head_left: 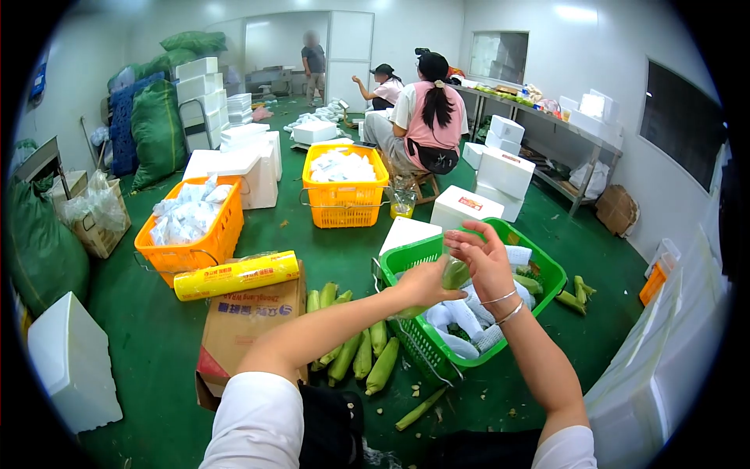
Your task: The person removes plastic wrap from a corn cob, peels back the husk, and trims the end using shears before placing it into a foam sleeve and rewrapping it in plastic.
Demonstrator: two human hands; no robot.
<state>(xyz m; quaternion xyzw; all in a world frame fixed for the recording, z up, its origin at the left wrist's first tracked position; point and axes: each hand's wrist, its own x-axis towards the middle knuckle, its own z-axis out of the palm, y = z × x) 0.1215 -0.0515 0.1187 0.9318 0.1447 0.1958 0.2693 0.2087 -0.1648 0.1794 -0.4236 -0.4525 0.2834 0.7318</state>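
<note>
Green corn cob (455, 273) betw. both hands' fingers (469, 248), over green basket (547, 270).

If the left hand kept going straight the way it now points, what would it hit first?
Probably the wrapped ear of corn it already grips with the right hand; beyond that, the green basket. Depth is unclear. The left hand points up-right.

Two orange baskets (190, 234), one green basket (539, 270), one yellow roll (236, 275), three other people (426, 117)
</note>
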